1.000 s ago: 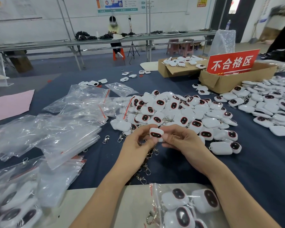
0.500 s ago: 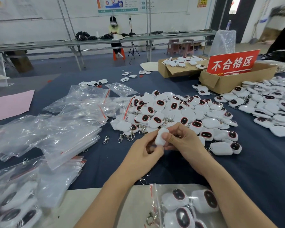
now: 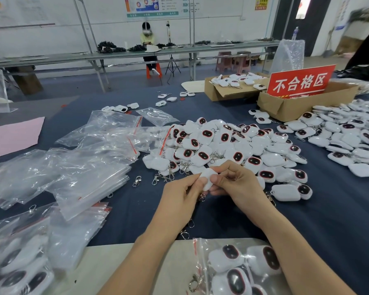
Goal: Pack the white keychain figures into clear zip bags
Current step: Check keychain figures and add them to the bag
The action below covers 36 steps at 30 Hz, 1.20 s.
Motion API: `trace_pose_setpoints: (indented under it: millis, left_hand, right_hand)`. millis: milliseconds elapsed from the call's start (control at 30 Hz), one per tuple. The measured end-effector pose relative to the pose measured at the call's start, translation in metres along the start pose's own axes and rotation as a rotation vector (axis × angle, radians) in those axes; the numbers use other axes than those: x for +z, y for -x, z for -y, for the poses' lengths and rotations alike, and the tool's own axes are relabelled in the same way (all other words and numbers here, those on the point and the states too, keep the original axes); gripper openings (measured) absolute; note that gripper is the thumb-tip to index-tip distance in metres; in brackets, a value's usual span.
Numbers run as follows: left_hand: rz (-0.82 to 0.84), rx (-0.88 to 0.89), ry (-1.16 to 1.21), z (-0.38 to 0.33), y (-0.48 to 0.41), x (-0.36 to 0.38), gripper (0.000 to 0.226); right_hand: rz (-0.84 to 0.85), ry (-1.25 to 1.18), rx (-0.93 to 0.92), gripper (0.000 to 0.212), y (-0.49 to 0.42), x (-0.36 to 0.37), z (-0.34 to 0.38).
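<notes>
Factory packing floor: long workbench (image 3: 115,57), red sign (image 3: 300,81), heaped keychain figures (image 3: 222,141)

Single head-worn wide-angle view; faces forward-down across table (image 3: 339,220); near edge close below.

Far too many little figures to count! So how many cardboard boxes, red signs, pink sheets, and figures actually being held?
Cardboard boxes: 2
Red sign: 1
Pink sheet: 1
Held white figure: 1
Total: 5

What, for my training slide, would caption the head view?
Left hand and right hand pinch a white keychain figure over the navy table, near a heap of figures and clear zip bags.
</notes>
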State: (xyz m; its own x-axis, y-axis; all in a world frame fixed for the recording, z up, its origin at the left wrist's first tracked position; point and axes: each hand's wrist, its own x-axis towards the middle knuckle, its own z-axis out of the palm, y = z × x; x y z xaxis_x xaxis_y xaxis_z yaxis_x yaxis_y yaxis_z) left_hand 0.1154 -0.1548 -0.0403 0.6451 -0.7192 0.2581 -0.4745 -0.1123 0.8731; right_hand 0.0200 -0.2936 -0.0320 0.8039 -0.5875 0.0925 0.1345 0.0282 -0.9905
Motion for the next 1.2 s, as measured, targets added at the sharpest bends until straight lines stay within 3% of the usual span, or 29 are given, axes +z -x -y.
trace_pose_setpoints:
  millis: [500, 667, 800, 900, 1033, 1200]
  left_hand:
    - [-0.103, -0.126, 0.115, -0.0051, -0.002, 0.002, 0.046]
    - [-0.114, -0.15, 0.191, -0.0032, -0.0075, 0.0073, 0.043]
    - [-0.022, -0.117, 0.196, 0.0013, -0.0084, 0.0043, 0.021]
    - [-0.006, -0.088, 0.142, 0.0013, -0.0076, 0.0056, 0.025]
    - [-0.04, -0.082, 0.154, -0.0006, -0.0072, 0.0052, 0.02]
    - [-0.061, -0.076, 0.119, -0.0011, -0.0057, 0.0078, 0.017]
  right_hand:
    - [0.019, 0.035, -0.016, 0.013, 0.0024, 0.0033, 0.0026]
    - [0.019, 0.05, 0.005, 0.009, 0.0021, 0.0048, 0.0018]
    - [-0.099, -0.047, 0.03, 0.005, 0.0003, 0.0008, -0.001]
    - [-0.126, -0.104, 0.05, 0.009, -0.0009, -0.0013, -0.0023]
    - [-0.079, 0.042, -0.009, 0.02, -0.0005, 0.002, -0.0026]
    - [-0.035, 0.417, -0.043, 0.041, -0.0011, 0.0035, -0.0016]
